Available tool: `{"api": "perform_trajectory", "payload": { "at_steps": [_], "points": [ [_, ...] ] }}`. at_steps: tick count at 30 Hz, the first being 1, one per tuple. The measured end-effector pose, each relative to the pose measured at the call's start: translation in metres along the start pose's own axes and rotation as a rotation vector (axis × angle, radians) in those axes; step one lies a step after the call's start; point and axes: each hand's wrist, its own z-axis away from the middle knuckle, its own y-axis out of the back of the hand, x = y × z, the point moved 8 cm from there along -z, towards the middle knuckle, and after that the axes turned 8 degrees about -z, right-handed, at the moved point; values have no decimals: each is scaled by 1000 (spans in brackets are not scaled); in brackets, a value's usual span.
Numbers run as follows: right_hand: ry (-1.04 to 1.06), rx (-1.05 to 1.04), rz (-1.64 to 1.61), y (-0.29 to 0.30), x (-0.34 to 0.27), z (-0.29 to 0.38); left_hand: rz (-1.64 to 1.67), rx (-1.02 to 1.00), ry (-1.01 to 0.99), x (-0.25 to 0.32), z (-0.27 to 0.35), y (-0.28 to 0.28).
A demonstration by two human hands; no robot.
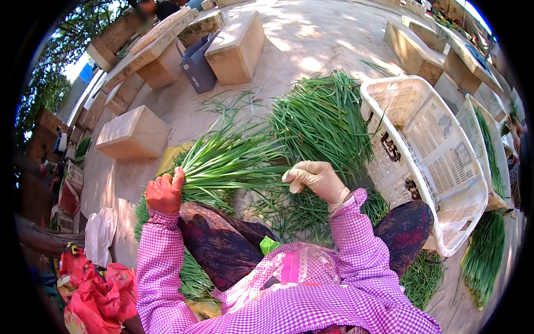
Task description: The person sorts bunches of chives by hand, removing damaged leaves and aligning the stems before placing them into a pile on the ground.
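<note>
My left hand (164, 191), in a red glove, grips a bunch of long green leaves (227, 160), likely garlic chives, by one end. The leaves fan out to the right, across the space in front of my knees. At their tips is my right hand (315, 181), in a pale rubber glove with curled fingers. Whether a leaf is pinched between those fingers is too fine to see. A large heap of the same greens (323, 119) lies just beyond my right hand. Loose leaves (292, 213) are scattered on the ground below it.
To the right a white plastic crate (434, 133) lies tilted, its opening facing me. Another crate (498, 167) behind it contains greens. Stone blocks (133, 131) and a dark bag (200, 64) stand ahead. Red plastic bags (104, 296) lie at lower left, and more greens (194, 275) beside my left leg.
</note>
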Motion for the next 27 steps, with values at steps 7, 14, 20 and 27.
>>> {"api": "perform_trajectory", "payload": {
  "at_steps": [7, 14, 20, 27],
  "points": [
    [351, 233, 808, -62, 32, -11, 32, 54, -17, 13, -7, 14],
    [93, 422, 76, 44, 34, -18, 20, 46, 67, -11, 12, 3],
    [218, 440, 703, 66, 22, -14, -8, 76, 124, -29, 20, 5],
    [265, 151, 582, -11, 48, -30, 6, 26, 93, -29, 25, 3]
  ]
}}
